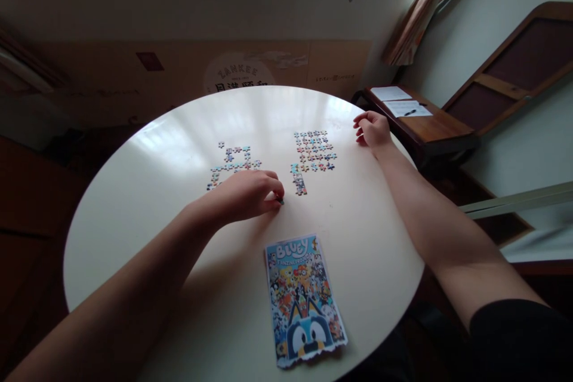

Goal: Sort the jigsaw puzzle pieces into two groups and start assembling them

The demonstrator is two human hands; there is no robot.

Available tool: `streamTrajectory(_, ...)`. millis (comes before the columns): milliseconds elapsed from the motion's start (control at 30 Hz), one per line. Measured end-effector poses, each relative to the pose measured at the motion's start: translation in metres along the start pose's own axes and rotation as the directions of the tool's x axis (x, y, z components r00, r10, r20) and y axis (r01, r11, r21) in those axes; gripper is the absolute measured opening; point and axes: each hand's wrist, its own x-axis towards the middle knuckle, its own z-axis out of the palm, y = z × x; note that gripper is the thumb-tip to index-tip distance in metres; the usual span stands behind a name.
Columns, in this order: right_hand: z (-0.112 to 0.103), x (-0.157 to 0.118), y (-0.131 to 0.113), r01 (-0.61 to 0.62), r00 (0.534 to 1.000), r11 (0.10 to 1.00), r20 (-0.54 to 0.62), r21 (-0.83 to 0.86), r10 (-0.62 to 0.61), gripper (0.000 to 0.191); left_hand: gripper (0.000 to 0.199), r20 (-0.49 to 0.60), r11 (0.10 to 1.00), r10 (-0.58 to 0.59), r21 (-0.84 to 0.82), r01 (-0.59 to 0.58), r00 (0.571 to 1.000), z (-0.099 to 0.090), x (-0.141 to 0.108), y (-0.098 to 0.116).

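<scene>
My left hand [262, 192] pinches a small dark puzzle piece [280, 200] just above the white round table [358, 221]. Right of it stands a narrow strip of joined pieces [299, 183]. Behind and partly under my left forearm and hand lies a partly joined group of pieces [237, 165], some of it hidden. Rows of separate pieces [313, 151] are spread right of the middle. My right hand [372, 129] rests near the table's right back edge, fingers loosely curled and apart, holding nothing. A colourful Bluey picture sheet [304, 301] lies nearest to me.
Beyond the table's right edge is a wooden bench [441, 130] with papers [407, 108] and a pen. A large cardboard panel [179, 68] leans on the wall under the window. A folded wooden item [505, 86] stands at the right.
</scene>
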Motion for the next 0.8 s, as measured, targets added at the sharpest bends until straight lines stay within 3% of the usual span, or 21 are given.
streamTrajectory(100, 0.002, -0.006, -0.01, 0.134, 0.99, 0.986, 0.065, -0.099, -0.127, 0.014, 0.011, -0.001, 0.999, -0.005, -0.043, 0.005, 1.0, 0.0, 0.0, 0.0)
streamTrajectory(233, 0.008, -0.02, -0.035, 0.349, 0.937, 0.88, 0.143, -0.322, -0.32, 0.015, 0.012, 0.026, 0.999, 0.031, -0.01, -0.031, 0.999, -0.002, 0.0, 0.004)
streamTrajectory(367, 0.024, -0.047, -0.065, 0.578, 0.814, 0.708, 0.339, -0.406, -0.471, 0.021, 0.011, 0.035, 0.997, 0.081, -0.011, -0.081, 0.996, -0.004, -0.002, 0.008)
streamTrajectory(400, 0.029, -0.055, -0.072, 0.621, 0.777, 0.677, 0.428, -0.395, -0.462, 0.021, 0.011, 0.03, 0.996, 0.085, -0.015, -0.085, 0.996, -0.004, -0.003, 0.009)
streamTrajectory(467, 0.039, -0.072, -0.083, 0.652, 0.689, 0.666, 0.649, -0.362, -0.322, 0.022, 0.011, 0.019, 0.995, 0.095, -0.022, -0.095, 0.995, -0.003, -0.002, 0.013)
streamTrajectory(533, 0.049, -0.089, -0.093, 0.666, 0.528, 0.672, 0.841, -0.324, -0.117, 0.026, 0.012, -0.009, 0.995, 0.099, -0.024, -0.1, 0.995, -0.001, -0.001, 0.015)
streamTrajectory(600, 0.058, -0.103, -0.101, 0.697, 0.399, 0.656, 0.917, -0.291, -0.017, 0.028, 0.012, -0.045, 0.996, 0.091, -0.021, -0.092, 0.995, 0.003, 0.001, 0.017)
streamTrajectory(667, 0.066, -0.114, -0.106, 0.721, 0.304, 0.646, 0.952, -0.251, 0.031, 0.03, 0.013, -0.077, 0.997, 0.071, -0.029, -0.073, 0.995, 0.007, 0.003, 0.018)
streamTrajectory(733, 0.07, -0.119, -0.109, 0.733, 0.255, 0.639, 0.965, -0.234, 0.061, 0.03, 0.014, -0.1, 0.998, 0.049, -0.045, -0.054, 0.994, 0.012, 0.005, 0.018)
streamTrajectory(800, 0.071, -0.12, -0.109, 0.74, 0.238, 0.632, 0.968, -0.231, 0.076, 0.028, 0.016, -0.122, 0.997, 0.039, -0.056, -0.046, 0.992, 0.017, 0.007, 0.02)
